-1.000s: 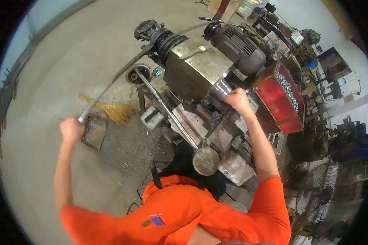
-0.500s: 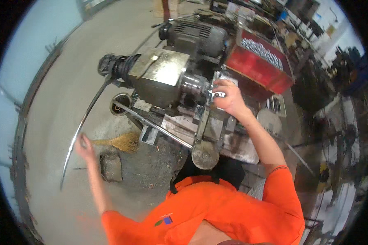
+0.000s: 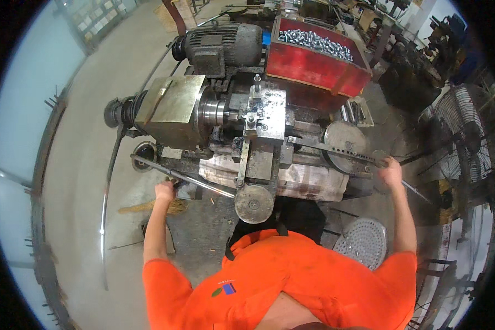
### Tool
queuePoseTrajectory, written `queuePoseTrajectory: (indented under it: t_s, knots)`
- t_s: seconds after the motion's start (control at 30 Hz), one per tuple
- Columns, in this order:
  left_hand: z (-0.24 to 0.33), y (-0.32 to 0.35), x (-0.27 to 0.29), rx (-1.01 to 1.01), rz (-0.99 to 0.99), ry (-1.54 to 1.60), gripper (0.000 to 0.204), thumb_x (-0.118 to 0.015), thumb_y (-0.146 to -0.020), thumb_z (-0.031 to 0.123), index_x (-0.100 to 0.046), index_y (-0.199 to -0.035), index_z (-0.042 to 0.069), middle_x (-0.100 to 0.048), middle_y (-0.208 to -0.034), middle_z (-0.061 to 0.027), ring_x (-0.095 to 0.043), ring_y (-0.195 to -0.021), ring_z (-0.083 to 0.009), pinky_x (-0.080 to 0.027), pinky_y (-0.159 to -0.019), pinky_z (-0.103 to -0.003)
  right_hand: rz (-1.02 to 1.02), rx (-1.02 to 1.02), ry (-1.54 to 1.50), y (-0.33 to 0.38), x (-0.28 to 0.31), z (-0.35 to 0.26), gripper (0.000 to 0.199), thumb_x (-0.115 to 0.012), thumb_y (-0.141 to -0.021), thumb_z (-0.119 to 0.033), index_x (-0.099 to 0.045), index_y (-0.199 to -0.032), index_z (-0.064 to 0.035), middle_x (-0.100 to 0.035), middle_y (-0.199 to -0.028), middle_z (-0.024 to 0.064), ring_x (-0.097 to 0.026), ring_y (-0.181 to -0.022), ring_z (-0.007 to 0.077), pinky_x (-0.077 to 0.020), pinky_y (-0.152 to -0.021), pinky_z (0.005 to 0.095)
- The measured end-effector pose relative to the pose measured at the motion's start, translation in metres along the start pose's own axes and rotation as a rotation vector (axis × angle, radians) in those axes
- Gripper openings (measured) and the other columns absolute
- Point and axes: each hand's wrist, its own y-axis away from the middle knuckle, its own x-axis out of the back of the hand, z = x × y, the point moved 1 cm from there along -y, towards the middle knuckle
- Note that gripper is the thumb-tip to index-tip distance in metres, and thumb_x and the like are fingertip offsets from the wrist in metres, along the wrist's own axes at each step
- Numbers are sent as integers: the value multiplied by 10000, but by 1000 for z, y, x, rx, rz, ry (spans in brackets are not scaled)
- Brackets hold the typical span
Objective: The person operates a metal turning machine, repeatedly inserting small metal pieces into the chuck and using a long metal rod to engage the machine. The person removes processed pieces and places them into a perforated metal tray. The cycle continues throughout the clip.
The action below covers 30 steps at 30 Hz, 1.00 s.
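My right hand (image 3: 391,172) is closed round the outer end of a flat metal lever with a row of holes (image 3: 341,149), which reaches out from the lathe's slide past a round disc. My left hand (image 3: 165,190), its fingers curled, is low on the near left side, beside a small grey tray (image 3: 187,191) and above a straw broom (image 3: 177,207). What it holds, if anything, is hidden. Between the hands stands a small lathe, with a shiny spindle chuck (image 3: 212,111) facing a bolted tool block (image 3: 270,113). A long steel lever (image 3: 195,180) slants over the tray.
Behind the lathe sit a finned motor (image 3: 225,47) and a red box (image 3: 313,69) full of small metal parts. A long bent rod (image 3: 103,231) hangs at the left. On the right are a round perforated stool seat (image 3: 362,243) and a caged fan (image 3: 462,121).
My left hand has left the long rod and moved right, to beside the tray. My right hand has gone from the tool block to the lever with holes. The view has shifted.
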Motion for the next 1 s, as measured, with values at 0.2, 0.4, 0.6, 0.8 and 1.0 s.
queuePoseTrajectory:
  t_s: [0.2, 0.4, 0.6, 0.8, 1.0]
  knots:
    - [-21, 26, 71, 155, 126, 610, 441, -628, -798, 369, -611, -1053, 10, -661, -795, -149, -640, -690, -278, -511, -595, -358, -77, -267, 442, 45, -42, 156, 327, -571, -685, -189, -593, -980, -48, -617, -958, 168, -584, -930, 349, -464, -822, 429]
    - [-13, 13, 113, 453, 235, 1496, 491, -584, -852, 402, -564, -1039, -51, -629, -701, -147, -601, -505, -197, -524, -469, -283, -170, -406, 398, 123, -54, 112, 274, -601, -639, -209, -599, -865, -54, -623, -828, 173, -610, -812, 339, -492, -723, 429]
    - [29, -9, 80, 472, 447, 1576, 489, -520, -870, 269, -385, -1231, -33, -570, -958, -103, -607, -687, -192, -527, -500, -309, -168, -478, -282, 231, -60, 0, 342, -613, -564, -230, -611, -831, -17, -607, -725, 189, -590, -683, 362, -460, -629, 438]
    - [47, -12, 90, 381, 562, 1637, 307, -501, -851, 163, -501, -1086, -34, -591, -884, -108, -572, -623, -172, -495, -482, -300, -90, -649, -685, 251, -72, -60, 361, -612, -574, -213, -601, -853, 16, -585, -676, 161, -587, -639, 264, -452, -600, 357]
    - [35, -13, 85, 426, 465, 1532, 290, -503, -849, 185, -502, -995, -66, -590, -799, -136, -603, -556, -218, -507, -436, -317, -121, -633, -698, 246, -59, -76, 333, -607, -590, -188, -597, -852, 18, -565, -652, 128, -555, -616, 229, -439, -579, 327]
